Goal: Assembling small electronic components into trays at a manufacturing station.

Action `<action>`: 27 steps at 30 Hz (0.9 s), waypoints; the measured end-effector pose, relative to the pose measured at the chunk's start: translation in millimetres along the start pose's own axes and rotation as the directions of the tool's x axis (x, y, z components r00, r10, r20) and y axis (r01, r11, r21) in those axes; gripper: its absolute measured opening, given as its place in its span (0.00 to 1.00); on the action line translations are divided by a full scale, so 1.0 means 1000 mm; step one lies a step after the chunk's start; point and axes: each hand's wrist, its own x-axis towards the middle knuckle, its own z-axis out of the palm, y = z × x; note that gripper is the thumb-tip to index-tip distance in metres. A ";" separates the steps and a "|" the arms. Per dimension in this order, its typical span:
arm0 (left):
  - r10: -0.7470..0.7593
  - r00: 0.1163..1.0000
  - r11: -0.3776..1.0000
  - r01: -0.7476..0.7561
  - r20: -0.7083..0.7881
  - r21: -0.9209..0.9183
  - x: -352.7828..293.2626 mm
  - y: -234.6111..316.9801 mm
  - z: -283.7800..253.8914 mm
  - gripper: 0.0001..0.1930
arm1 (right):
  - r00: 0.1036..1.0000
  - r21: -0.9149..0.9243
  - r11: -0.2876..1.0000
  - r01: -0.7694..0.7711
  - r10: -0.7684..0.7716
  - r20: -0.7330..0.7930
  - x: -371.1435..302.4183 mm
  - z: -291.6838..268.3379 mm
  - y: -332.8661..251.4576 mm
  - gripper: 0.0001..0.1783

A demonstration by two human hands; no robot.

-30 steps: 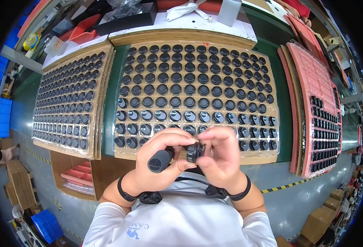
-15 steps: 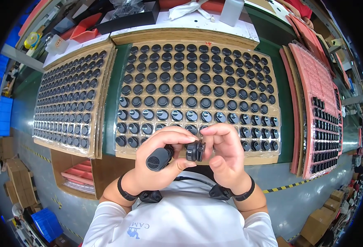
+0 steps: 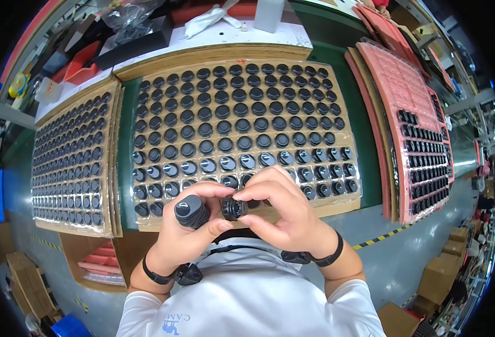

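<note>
My left hand (image 3: 183, 233) is closed around a black cylindrical device (image 3: 191, 211) with a ribbed side and a rounded, dotted end cap. Just right of it is a short, round black part (image 3: 234, 208) with a ridged rim. The thumb and forefinger of my right hand (image 3: 284, 210) pinch that part, while my left fingertips rest at its near side. Whether the part is joined to the cylinder is hidden behind my fingers. Both hands are above the near edge of a clear blister tray (image 3: 351, 160) holding rows of black round-topped pieces (image 3: 223, 111).
To the left is a stacked tray of similar pieces (image 3: 67, 168). Pink foam trays (image 3: 391, 78), partly filled with black pieces, stand at right. Behind are a white-topped shelf (image 3: 214, 36) and a white glove (image 3: 205, 22). An open carton (image 3: 70, 261) sits below left.
The view has swung, so the trays and shelf appear further left. My right thumb and forefinger have closed onto the round black part, which now shows its face more toward the right.
</note>
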 end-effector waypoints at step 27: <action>-0.110 0.957 0.994 0.114 0.268 0.003 -0.007 -0.001 -0.010 0.12 | 0.871 -0.823 0.399 -0.404 0.444 -0.212 -0.025 -0.149 0.081 0.10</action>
